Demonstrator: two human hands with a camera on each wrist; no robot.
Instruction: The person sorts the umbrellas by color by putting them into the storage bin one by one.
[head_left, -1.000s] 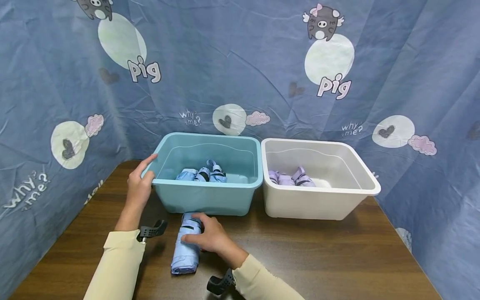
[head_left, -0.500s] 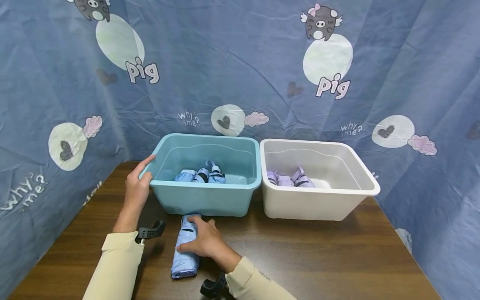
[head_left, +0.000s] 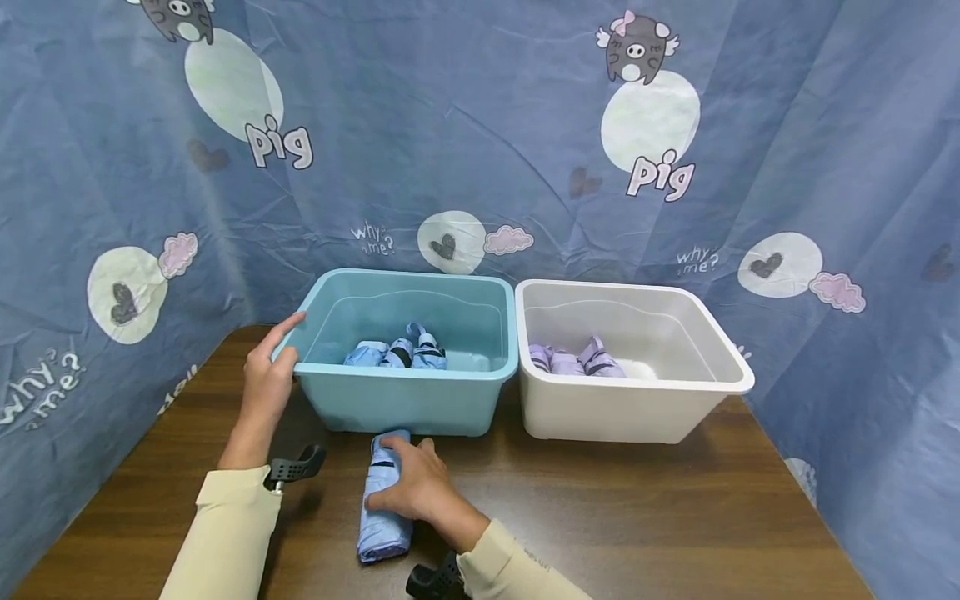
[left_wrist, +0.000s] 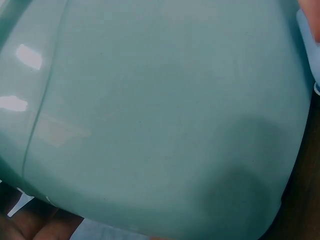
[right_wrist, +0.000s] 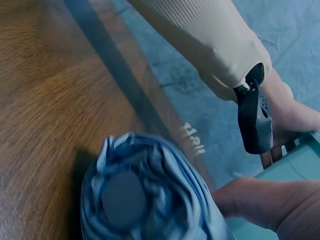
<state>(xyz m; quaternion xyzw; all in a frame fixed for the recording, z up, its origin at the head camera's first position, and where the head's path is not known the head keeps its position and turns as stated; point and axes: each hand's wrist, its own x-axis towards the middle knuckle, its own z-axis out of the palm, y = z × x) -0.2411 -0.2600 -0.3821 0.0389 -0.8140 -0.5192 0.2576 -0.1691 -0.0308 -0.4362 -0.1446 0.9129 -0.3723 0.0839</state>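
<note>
A rolled blue folding umbrella [head_left: 384, 533] lies lengthwise on the table, its far end right at the front of the teal bin [head_left: 405, 404]. My right hand [head_left: 420, 483] grips it from the right, thumb on its middle and fingers near the far end. In the right wrist view, the near end of the umbrella [right_wrist: 155, 195] shows gathered fabric round a dark round tip. My left hand [head_left: 264, 379] holds the teal bin's left rim, index finger along the edge and thumb at the front corner. The bin's wall [left_wrist: 160, 100] fills most of the left wrist view.
Several blue umbrellas [head_left: 397, 353] lie inside the teal bin. To its right, close beside it, stands a white bin [head_left: 600, 417] with lavender umbrellas [head_left: 567, 363]. A blue printed cloth [head_left: 465, 108] hangs behind the wooden table [head_left: 637, 517].
My right hand first shifted left over the umbrella, then both moved a little to the right. My left hand stays on the bin's rim. The view has drifted slightly.
</note>
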